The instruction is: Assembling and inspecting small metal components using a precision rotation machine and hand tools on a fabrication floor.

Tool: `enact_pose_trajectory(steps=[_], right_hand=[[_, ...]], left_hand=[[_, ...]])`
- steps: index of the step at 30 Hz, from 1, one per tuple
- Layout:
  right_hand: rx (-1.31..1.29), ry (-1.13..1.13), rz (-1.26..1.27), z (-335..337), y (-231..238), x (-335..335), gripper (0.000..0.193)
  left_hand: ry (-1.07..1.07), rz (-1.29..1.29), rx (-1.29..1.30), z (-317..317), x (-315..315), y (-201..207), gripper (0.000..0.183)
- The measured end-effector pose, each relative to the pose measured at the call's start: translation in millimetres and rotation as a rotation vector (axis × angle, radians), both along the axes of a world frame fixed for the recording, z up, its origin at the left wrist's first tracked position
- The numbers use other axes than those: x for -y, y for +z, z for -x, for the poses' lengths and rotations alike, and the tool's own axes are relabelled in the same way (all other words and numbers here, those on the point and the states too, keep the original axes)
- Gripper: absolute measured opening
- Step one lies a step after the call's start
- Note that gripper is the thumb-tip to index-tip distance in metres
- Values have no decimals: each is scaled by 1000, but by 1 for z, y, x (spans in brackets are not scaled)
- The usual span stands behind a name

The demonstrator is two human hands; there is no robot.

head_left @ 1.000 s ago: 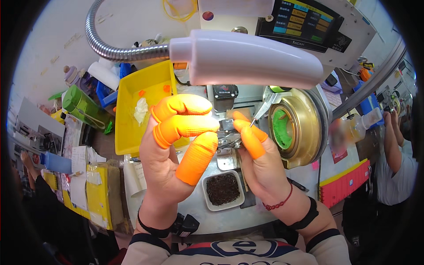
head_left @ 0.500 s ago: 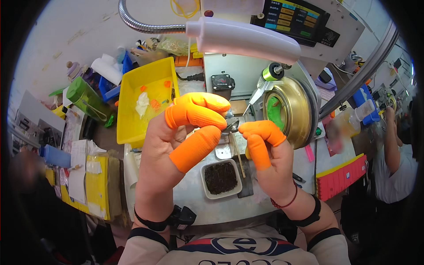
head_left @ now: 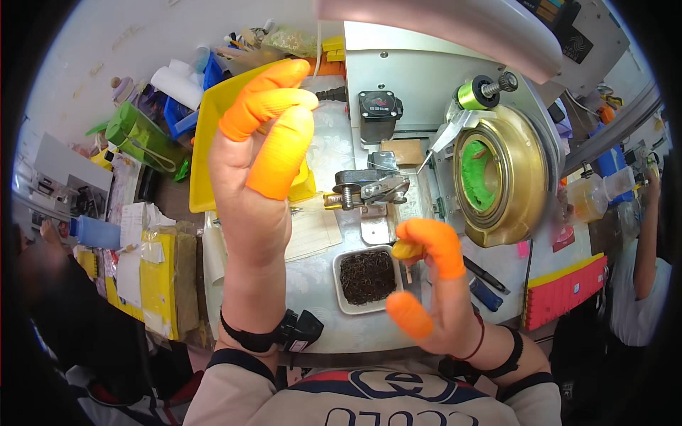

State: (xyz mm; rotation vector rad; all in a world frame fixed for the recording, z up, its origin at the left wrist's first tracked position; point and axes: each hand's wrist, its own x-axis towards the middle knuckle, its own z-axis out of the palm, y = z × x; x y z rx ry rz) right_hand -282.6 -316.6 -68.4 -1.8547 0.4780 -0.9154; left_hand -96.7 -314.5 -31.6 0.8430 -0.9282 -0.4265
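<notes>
Orange finger covers sit on the fingertips of both hands. My left hand (head_left: 259, 142) is raised beside the yellow bin, its thumb and fingers pressed together in a pinch; anything between the tips is too small to make out. My right hand (head_left: 440, 291) is lower, with thumb and curled forefinger apart and nothing seen between them. A yellow cover shows on another of its fingers. Left of it stands a square white dish (head_left: 368, 310) of dark, thin, tangled pieces. Beyond the dish is a small metal clamp fixture (head_left: 366, 188), with a pointed nozzle (head_left: 444, 138) to its right.
A machine with a brass-coloured wheel (head_left: 526, 177) and a black motor block (head_left: 380, 117) fills the back right. A pink-white lamp (head_left: 447, 25) hangs above. The yellow bin (head_left: 206, 163) and a green jug (head_left: 138, 135) stand left; a red-yellow folder (head_left: 565, 291) lies right.
My hands have moved apart from the clamp area, left hand up and leftward, right hand down. The right thumb and forefinger have spread. The clamp fixture now shows; the view has shifted.
</notes>
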Motion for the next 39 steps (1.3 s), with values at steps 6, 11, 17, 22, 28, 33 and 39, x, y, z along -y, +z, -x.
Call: enact_pose_trajectory(steps=[6, 11, 17, 22, 28, 33, 39], right_hand=[[457, -1, -683, -26, -7, 14, 27], [541, -9, -687, -33, -12, 25, 15], [553, -61, -600, -36, -14, 25, 14], [482, -67, -584, -35, -12, 28, 15], [405, -139, -380, -38, -19, 35, 12], [354, -137, -528, -34, -13, 35, 11], [365, -105, -525, -36, -14, 35, 10]], left_hand=[[-214, -298, 462, 13, -8, -9, 12], [-232, -378, 461, 22, -4, -12, 10], [-201, -333, 505, 24, -2, -15, 9], [-167, -323, 631, 23, -1, -15, 9], [-196, -405, 648, 24, -6, -10, 17], [-198, -365, 485, 18, -6, -12, 26], [-232, -394, 493, 15, -7, -10, 23]])
